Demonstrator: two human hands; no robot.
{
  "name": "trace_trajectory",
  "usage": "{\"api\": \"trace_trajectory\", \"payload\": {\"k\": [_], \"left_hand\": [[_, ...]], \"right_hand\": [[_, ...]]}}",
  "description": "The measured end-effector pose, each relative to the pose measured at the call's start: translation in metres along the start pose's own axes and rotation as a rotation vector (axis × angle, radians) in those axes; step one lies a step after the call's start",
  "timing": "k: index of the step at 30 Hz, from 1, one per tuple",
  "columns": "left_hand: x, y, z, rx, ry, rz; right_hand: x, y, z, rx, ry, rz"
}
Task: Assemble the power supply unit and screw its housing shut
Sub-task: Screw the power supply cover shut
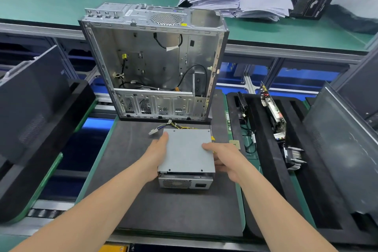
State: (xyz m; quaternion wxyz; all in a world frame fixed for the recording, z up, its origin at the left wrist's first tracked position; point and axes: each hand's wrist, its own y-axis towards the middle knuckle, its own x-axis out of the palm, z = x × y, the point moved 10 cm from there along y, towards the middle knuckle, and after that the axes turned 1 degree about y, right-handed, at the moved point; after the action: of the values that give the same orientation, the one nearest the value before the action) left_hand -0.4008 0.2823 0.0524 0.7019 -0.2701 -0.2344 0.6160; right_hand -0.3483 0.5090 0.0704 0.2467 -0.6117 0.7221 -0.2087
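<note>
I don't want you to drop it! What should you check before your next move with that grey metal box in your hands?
1. Hold on the grey metal power supply box: left hand presses against its left side, right hand grips its right side. Ok.
2. Flat grey lid seated: a dark gap shows under its near edge. Not ok.
3. Screws in the lid's small holes: too small to see. Cannot tell.
4. Yellow and black wires lie behind the box, away from both hands. Ok.
5. Box rests on the dark grey mat. Ok.
</note>
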Motion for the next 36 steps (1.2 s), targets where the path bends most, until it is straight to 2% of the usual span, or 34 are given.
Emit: {"api": "trace_trajectory", "payload": {"k": [3, 8, 14, 16, 19, 21, 24, 27, 33, 36], "left_hand": [[0.000, -0.008, 0.022, 0.011, -0.028, -0.040], [-0.001, -0.025, 0.075, 0.135, -0.077, -0.102], [-0.024, -0.035, 0.116, 0.231, -0.191, -0.173], [-0.031, -0.035, 0.110, 0.245, -0.278, -0.117], [-0.034, -0.048, 0.077, 0.243, -0.466, 0.114], [-0.015, -0.066, 0.060, 0.287, -0.521, 0.145], [0.026, -0.092, 0.069, 0.407, -0.428, 0.023], [0.041, -0.110, 0.099, 0.578, -0.198, 0.043], [0.018, -0.097, 0.102, 0.461, -0.150, 0.202], [-0.005, -0.080, 0.099, 0.406, -0.132, 0.184]], "right_hand": [[-0.003, -0.008, -0.025, -0.051, 0.014, -0.002], [-0.004, -0.021, -0.072, -0.205, 0.006, -0.067], [-0.014, -0.023, -0.098, -0.198, 0.198, -0.095], [-0.016, -0.021, -0.095, -0.174, 0.307, -0.089], [-0.015, -0.018, -0.087, -0.135, 0.440, -0.086], [-0.009, -0.017, -0.081, -0.105, 0.507, -0.086], [0.007, -0.016, -0.073, -0.097, 0.547, -0.103], [0.019, -0.016, -0.069, -0.107, 0.551, -0.102], [0.028, -0.022, -0.066, -0.107, 0.439, -0.134], [0.011, -0.027, -0.067, -0.034, 0.325, -0.094]]}}
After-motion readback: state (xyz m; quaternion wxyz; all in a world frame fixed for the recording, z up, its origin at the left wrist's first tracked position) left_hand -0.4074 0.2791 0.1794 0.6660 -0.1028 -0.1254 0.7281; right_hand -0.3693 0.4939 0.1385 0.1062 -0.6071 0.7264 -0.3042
